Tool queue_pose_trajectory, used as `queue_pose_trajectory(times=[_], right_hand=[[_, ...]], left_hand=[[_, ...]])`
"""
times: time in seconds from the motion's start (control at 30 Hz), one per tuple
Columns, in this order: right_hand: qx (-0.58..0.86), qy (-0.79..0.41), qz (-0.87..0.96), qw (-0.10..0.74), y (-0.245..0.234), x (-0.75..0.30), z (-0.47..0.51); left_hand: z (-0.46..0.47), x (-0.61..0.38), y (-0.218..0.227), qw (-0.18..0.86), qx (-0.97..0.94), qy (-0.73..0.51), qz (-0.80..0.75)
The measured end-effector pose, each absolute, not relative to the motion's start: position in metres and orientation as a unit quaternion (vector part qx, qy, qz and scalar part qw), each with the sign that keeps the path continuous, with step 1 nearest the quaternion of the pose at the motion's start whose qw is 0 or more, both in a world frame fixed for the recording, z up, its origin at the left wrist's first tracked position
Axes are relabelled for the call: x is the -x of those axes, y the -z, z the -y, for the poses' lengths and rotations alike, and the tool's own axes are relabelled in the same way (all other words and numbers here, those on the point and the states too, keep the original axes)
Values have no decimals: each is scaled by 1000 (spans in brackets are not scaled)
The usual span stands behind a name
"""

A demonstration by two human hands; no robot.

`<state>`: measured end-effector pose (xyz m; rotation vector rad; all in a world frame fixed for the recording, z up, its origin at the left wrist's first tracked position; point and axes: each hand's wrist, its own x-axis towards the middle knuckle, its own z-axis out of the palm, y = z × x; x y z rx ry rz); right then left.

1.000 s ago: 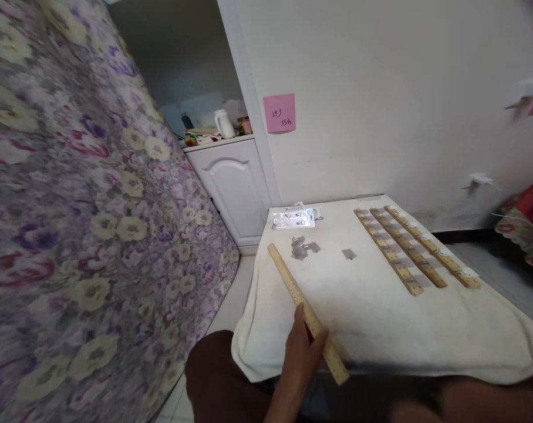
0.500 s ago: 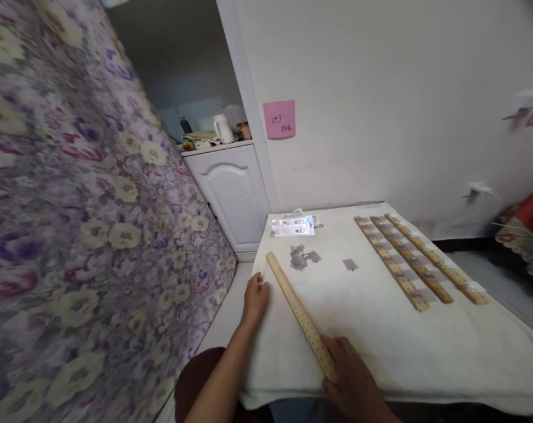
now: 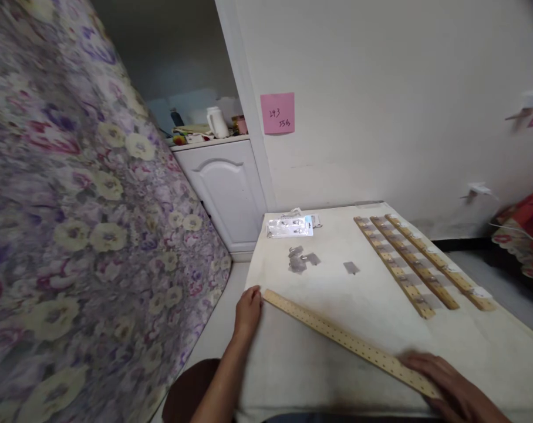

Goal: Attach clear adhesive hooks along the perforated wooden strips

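Observation:
A long pale wooden strip [image 3: 346, 338] with rows of small holes lies slantwise across the near part of the cloth-covered table. My right hand [image 3: 447, 379] grips its near right end, fingers over the far edge and the thumb hidden underneath or behind. At the other end, my left hand [image 3: 248, 311] has its fingers curled together against the strip's tip; the exact contact is partly hidden. Beyond the strip lie a small pile of thin grey square pieces with metal hooks or clips [image 3: 297, 261] and one separate grey square [image 3: 351, 268].
Several similar wooden strips [image 3: 394, 267] bearing clear pieces lie along the table's right side. Clear plastic packaging [image 3: 290, 227] rests at the far left. A flowered curtain [image 3: 94, 235] hangs left, and a white cabinet [image 3: 225, 194] stands behind. The wall bounds the far side.
The strip has swung from steep to slanting, its near end carried right by my right hand. My left hand's fingers have closed in at its far end, which sits nearer me.

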<state>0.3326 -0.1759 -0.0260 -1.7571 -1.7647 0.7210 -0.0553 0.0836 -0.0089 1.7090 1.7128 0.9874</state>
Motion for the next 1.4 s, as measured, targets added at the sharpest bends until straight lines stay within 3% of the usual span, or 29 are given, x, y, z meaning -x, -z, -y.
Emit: queue_pose_trajectory(times=[0.17, 0.4, 0.87, 1.03, 1.23, 1.4], right_hand=[[661, -287, 640, 268, 30, -347, 177], [679, -301, 612, 272, 35, -351, 183], [675, -330, 600, 276, -8, -336, 172], [670, -286, 605, 324, -26, -333, 113], [693, -128, 599, 379, -2, -321, 6], [698, -156, 549, 433, 11, -313, -42]], left_hand=[[-57, 60, 14, 284, -650, -364, -603], [-52, 56, 4, 238, -689, -347, -590], [-29, 60, 8, 172, -721, -316, -592], [-34, 60, 11, 152, -714, -345, -590], [-35, 62, 9, 155, -701, -359, -596], [-37, 63, 11, 170, -697, -361, -596]])
